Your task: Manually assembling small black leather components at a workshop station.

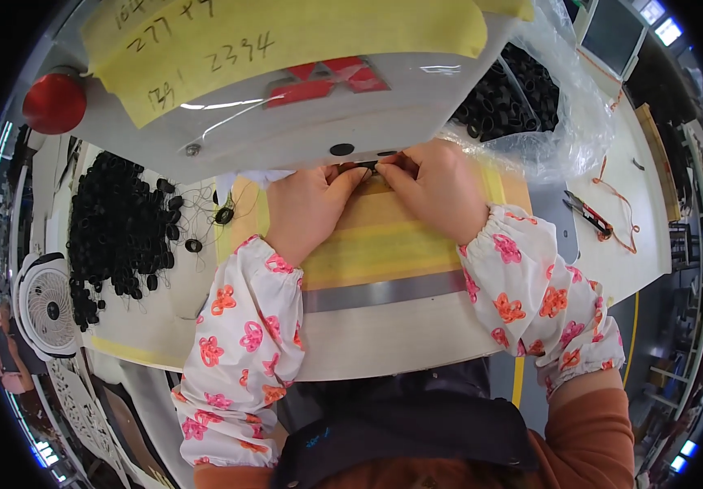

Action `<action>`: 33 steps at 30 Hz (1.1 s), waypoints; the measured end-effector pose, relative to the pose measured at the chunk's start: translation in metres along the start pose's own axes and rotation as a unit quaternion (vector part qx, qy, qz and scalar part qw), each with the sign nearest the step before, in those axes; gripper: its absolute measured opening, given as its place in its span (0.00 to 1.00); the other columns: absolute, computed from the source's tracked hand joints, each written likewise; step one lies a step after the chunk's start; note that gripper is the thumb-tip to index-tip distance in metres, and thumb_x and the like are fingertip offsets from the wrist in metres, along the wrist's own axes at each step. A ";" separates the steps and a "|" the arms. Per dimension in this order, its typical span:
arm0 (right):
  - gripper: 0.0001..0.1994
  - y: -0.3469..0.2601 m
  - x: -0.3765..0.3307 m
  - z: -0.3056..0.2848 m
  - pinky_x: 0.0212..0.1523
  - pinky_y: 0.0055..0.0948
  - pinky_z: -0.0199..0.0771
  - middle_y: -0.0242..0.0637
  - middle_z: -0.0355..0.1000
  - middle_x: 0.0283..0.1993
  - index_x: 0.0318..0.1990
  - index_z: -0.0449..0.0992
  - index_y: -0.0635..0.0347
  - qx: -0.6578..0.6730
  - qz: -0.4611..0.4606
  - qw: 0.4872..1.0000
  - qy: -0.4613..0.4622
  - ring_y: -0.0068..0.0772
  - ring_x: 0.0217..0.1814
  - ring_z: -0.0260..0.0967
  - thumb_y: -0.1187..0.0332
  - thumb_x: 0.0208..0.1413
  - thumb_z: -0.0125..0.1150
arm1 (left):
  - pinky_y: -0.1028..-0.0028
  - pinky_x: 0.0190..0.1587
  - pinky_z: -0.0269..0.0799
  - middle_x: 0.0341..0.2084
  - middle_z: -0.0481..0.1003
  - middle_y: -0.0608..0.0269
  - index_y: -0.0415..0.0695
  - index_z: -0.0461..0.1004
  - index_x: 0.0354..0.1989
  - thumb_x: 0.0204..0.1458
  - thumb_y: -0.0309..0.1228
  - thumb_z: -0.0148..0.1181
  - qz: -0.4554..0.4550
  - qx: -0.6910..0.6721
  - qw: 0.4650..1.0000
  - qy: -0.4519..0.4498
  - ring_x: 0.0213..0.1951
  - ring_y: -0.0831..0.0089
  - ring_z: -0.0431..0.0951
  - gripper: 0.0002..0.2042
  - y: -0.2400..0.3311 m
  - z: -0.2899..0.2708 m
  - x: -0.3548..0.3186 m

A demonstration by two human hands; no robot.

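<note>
Smooth, glossy grey paint is seen on the machine housing (pixel 233 143), which is partly covered by a matt yellow paper sheet (pixel 286 41). The red knob (pixel 54 103) looks like shiny plastic. The bag (pixel 586 130) is made of thin, crinkled, glossy clear plastic. The counter (pixel 400 346) is finished smooth and pale, crossed by a satin metal strip (pixel 384 292). Soft, gathered printed cloth is used for the sleeves (pixel 241 350). The finish of the small black piece (pixel 368 165) cannot be made out.

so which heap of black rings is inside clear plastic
The right heap, in a bag beside the machine; the left heap lies uncovered on the table.
</note>
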State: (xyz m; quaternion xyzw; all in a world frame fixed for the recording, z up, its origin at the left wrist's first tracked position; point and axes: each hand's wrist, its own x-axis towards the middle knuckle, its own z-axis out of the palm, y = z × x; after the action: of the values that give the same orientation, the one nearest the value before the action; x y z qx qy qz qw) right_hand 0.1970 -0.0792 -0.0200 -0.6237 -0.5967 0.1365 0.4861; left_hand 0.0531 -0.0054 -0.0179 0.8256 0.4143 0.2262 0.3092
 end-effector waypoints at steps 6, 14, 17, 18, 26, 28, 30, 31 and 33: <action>0.03 -0.001 0.001 0.002 0.21 0.32 0.64 0.45 0.67 0.19 0.21 0.67 0.67 -0.011 0.004 1.000 -0.005 0.43 0.20 0.66 0.78 0.40 0.55 | 0.79 0.22 0.61 0.14 0.72 0.60 0.39 0.75 0.31 0.46 0.41 0.57 0.002 -0.033 0.999 -0.011 0.16 0.81 0.66 0.15 -0.012 0.003 0.002; 0.04 0.005 0.002 0.002 0.25 0.38 0.64 0.48 0.66 0.21 0.23 0.65 0.66 -0.035 -0.041 0.999 -0.005 0.50 0.25 0.64 0.78 0.41 0.54 | 0.78 0.23 0.62 0.15 0.73 0.64 0.44 0.76 0.31 0.46 0.45 0.56 0.030 -0.003 0.999 -0.035 0.18 0.80 0.69 0.16 -0.007 -0.006 0.005; 0.04 0.006 0.001 0.001 0.26 0.40 0.64 0.48 0.66 0.22 0.24 0.64 0.66 -0.062 -0.056 0.996 -0.013 0.52 0.26 0.64 0.79 0.41 0.53 | 0.78 0.23 0.62 0.14 0.72 0.65 0.45 0.77 0.30 0.45 0.47 0.56 0.018 -0.008 0.999 -0.027 0.17 0.81 0.68 0.17 -0.006 -0.004 0.004; 0.04 0.006 0.000 0.001 0.27 0.40 0.64 0.48 0.66 0.22 0.25 0.64 0.66 -0.052 -0.054 0.997 -0.014 0.52 0.26 0.64 0.79 0.41 0.52 | 0.78 0.22 0.62 0.14 0.72 0.65 0.44 0.77 0.30 0.45 0.47 0.56 0.002 -0.017 0.999 -0.034 0.17 0.81 0.68 0.17 -0.007 -0.003 0.004; 0.04 0.006 0.000 -0.001 0.27 0.41 0.63 0.50 0.65 0.23 0.26 0.63 0.66 -0.050 -0.046 0.997 -0.027 0.54 0.28 0.63 0.79 0.42 0.51 | 0.79 0.23 0.62 0.16 0.73 0.66 0.44 0.76 0.30 0.46 0.45 0.56 0.012 -0.038 0.998 -0.058 0.18 0.82 0.68 0.16 -0.009 -0.001 0.006; 0.04 0.005 0.001 -0.003 0.27 0.41 0.63 0.50 0.65 0.24 0.26 0.63 0.66 -0.061 -0.052 0.996 -0.029 0.54 0.27 0.63 0.79 0.42 0.50 | 0.79 0.23 0.62 0.16 0.73 0.65 0.43 0.76 0.30 0.46 0.45 0.56 0.022 -0.023 0.998 -0.046 0.18 0.81 0.69 0.16 -0.009 -0.001 0.006; 0.04 0.003 0.003 -0.001 0.27 0.41 0.63 0.50 0.65 0.24 0.26 0.63 0.66 -0.062 -0.050 0.996 -0.030 0.54 0.28 0.63 0.79 0.42 0.50 | 0.79 0.23 0.62 0.15 0.73 0.65 0.43 0.76 0.29 0.46 0.46 0.56 0.050 -0.055 0.997 -0.028 0.18 0.81 0.69 0.17 -0.013 0.001 0.007; 0.04 0.002 0.004 -0.001 0.27 0.41 0.63 0.49 0.65 0.24 0.26 0.63 0.66 -0.061 -0.049 0.997 -0.029 0.54 0.28 0.63 0.79 0.42 0.50 | 0.79 0.23 0.62 0.15 0.72 0.65 0.43 0.76 0.29 0.46 0.46 0.56 0.077 -0.085 0.993 -0.009 0.18 0.80 0.69 0.17 -0.013 0.001 0.009; 0.04 0.001 0.004 0.000 0.27 0.41 0.63 0.49 0.65 0.24 0.26 0.63 0.66 -0.066 -0.046 0.996 -0.032 0.53 0.28 0.63 0.79 0.42 0.50 | 0.79 0.23 0.62 0.15 0.72 0.65 0.43 0.76 0.28 0.46 0.47 0.55 0.067 -0.045 0.997 -0.011 0.18 0.80 0.69 0.17 -0.011 -0.004 0.009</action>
State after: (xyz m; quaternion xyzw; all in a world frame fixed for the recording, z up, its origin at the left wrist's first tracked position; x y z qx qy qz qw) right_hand 0.1987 -0.0755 -0.0192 -0.6211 -0.6482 0.0944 0.4303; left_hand 0.0495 0.0080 -0.0218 0.8392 0.3440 0.2554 0.3349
